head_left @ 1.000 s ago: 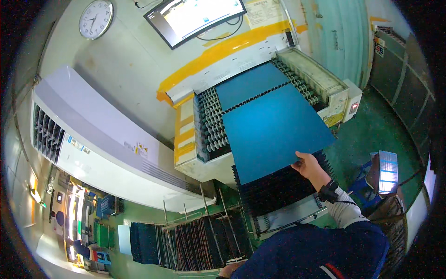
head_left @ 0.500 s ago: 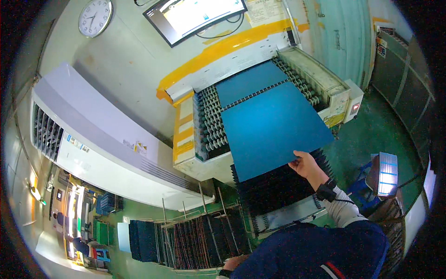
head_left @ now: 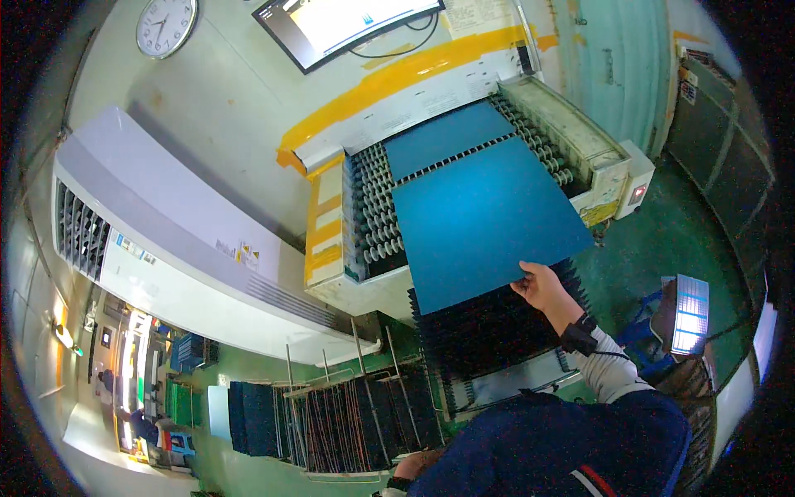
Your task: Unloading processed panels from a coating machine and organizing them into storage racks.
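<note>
A flat blue panel (head_left: 489, 224) lies partly on the roller conveyor (head_left: 377, 207), its near edge reaching out over a black ridged rack (head_left: 489, 331). At that edge my right hand (head_left: 542, 287) pinches the panel, thumb on top and the other fingers mostly hidden underneath. Farther back on the rollers, a second blue panel (head_left: 451, 137) lies flat, with a narrow strip of rollers between the two. My left hand (head_left: 418, 465) is low in the picture, beside a rack of upright dark panels (head_left: 348, 422); its fingers are too hidden to read.
A long white air-conditioner-like cabinet (head_left: 199, 248) stands left of the conveyor. Above hang a screen (head_left: 348, 29) and a round clock (head_left: 166, 25). A control box (head_left: 636, 186) is fixed on the conveyor's right side. At right, a reflective panel (head_left: 690, 315) stands near a blue stool (head_left: 646, 335).
The view has shifted slightly. My right hand keeps its pinch on the near panel, and the roller strip between the two panels looks a little wider. My left hand stays low by the rack.
</note>
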A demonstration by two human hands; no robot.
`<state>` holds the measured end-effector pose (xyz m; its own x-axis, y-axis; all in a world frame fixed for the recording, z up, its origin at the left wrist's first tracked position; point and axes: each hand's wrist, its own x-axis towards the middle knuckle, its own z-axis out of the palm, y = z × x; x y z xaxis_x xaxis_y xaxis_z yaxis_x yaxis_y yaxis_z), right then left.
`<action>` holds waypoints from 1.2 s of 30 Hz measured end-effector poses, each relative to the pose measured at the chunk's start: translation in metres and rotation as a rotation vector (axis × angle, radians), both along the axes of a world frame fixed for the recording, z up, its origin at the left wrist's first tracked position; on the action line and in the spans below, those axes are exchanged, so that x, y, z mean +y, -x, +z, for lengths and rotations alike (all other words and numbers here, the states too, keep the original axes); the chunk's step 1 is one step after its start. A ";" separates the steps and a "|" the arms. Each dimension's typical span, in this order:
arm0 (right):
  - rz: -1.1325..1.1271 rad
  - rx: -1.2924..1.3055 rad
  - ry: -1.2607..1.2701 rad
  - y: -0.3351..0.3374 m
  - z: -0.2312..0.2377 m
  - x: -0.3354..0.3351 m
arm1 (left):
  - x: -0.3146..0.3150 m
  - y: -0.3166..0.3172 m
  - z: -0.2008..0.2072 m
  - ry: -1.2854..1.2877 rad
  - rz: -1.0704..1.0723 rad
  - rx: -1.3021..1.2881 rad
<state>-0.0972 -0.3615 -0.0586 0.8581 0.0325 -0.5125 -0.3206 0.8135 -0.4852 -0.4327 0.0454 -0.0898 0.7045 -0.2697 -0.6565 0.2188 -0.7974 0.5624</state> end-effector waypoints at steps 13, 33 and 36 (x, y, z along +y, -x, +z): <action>0.002 -0.008 -0.024 -0.019 -0.013 0.004 | 0.064 0.046 -0.136 0.117 -0.021 -0.101; 0.109 -0.077 0.004 -0.037 0.001 0.017 | 0.044 0.048 -0.099 0.011 -0.162 -0.052; 0.061 -0.056 0.045 -0.037 0.002 0.001 | 0.013 0.022 -0.045 0.209 0.218 0.077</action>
<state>-0.0606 -0.3601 -0.0570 0.8826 0.0631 -0.4658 -0.3399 0.7702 -0.5397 -0.4550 0.0581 -0.1347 0.7109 -0.2524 -0.6564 0.4200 -0.5963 0.6841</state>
